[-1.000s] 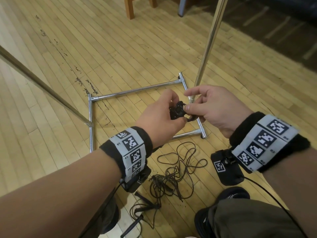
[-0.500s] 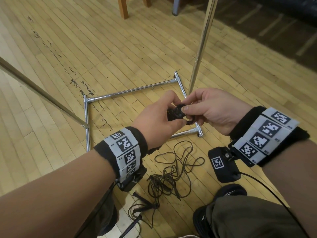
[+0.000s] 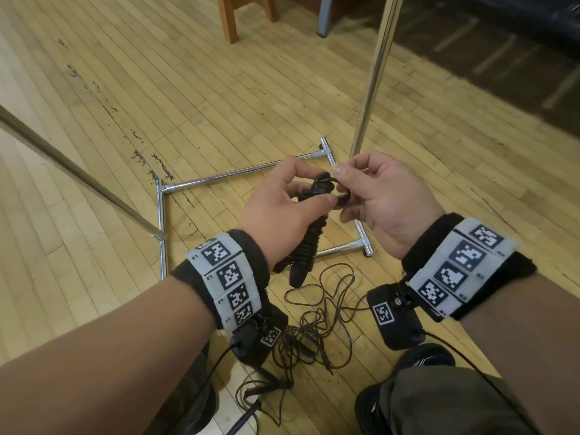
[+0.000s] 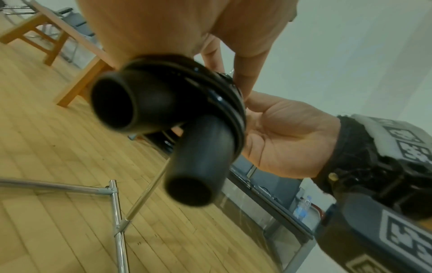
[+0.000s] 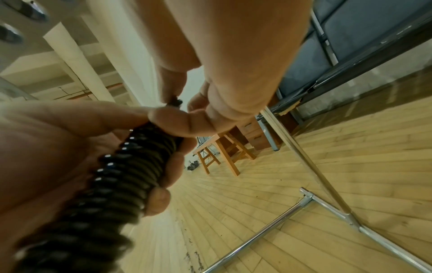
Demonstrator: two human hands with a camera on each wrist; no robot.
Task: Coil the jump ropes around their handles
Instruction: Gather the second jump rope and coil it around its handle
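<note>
Compared with the earlier head views, the handle pair has tilted so that its wrapped length now shows below the left hand point(image 3: 282, 205), and the right hand point(image 3: 386, 199) has lifted its fingertips above the top end.

Edges and room: both hands work in the air over a wooden floor point(image 3: 157, 105). Directly beneath and beyond them lies the chrome base of a metal rack point(image 3: 238, 175), a rectangle of tubes on the floor, with one upright pole point(image 3: 373, 73) rising just beyond the right hand and a slanted bar point(image 3: 72, 171) crossing at the left. Open floor lies to the left and far side of the base; a wooden stool leg point(image 3: 229, 20) stands well apart at the top.

Count: two handles point(image 4: 161, 118), side by side, open-ended and black, seen end-on in the left wrist view. One coiled jump rope point(image 3: 309, 243) in hand. A loose tangle of thin dark cord point(image 3: 317, 321) lies on the floor near the person's feet; how many ropes it holds cannot be told.

Condition: the held rope is glossy black, wound in tight, even turns around both handles.

Left hand grips the wrapped bundle, fingers curled round it. Right hand pinches the rope's end loop at the top of the bundle.
</note>
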